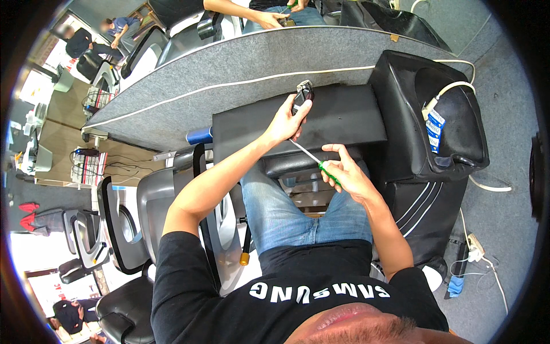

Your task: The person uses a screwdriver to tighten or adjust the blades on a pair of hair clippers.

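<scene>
My left hand point(283, 122) is closed around a dark hair clipper point(305, 90), whose metal blade end points away from me above the black padded seat. My right hand point(353, 179) grips a screwdriver point(307, 152) by its green handle, with the index finger lifted off. The metal shaft slants up and left, and its tip reaches the underside of my left hand by the clipper's lower end. The fingers hide that end, so I cannot tell whether the tip touches it.
The black padded seat point(344, 117) lies before me, joined to a black wash basin unit point(395, 97) at right. Blue-white sachets point(435, 133) hang in the basin beside a white hose. Black salon chairs point(157, 200) stand at left. A mirror and a white cable run behind the seat.
</scene>
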